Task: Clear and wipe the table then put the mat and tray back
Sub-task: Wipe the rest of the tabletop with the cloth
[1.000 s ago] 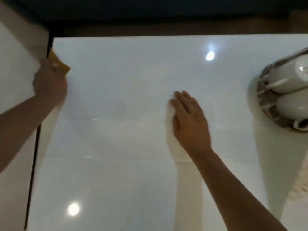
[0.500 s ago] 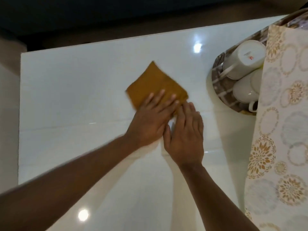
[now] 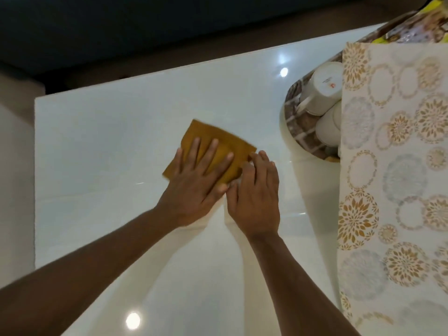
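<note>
A folded mustard-yellow cloth (image 3: pixel 219 138) lies on the glossy white table (image 3: pixel 109 141), near its middle. My left hand (image 3: pixel 196 183) presses flat on the cloth with fingers spread, covering its near half. My right hand (image 3: pixel 255 197) lies flat on the table right beside it, fingertips touching the cloth's right corner. At the right edge a patterned mat (image 3: pixel 392 170) with gold and grey flower circles lies over part of a round brown tray (image 3: pixel 294 120). The tray holds white mugs (image 3: pixel 322 90).
Beyond the table's far edge the floor is dark. A pale surface (image 3: pixel 14 178) lies past the left edge. Ceiling lights reflect on the tabletop. A colourful packet (image 3: pixel 397 32) shows at the top right behind the mat.
My left hand has carried the cloth from the table's left edge to the middle, beside my right hand. The view has swung right, bringing the mat and tray further in.
</note>
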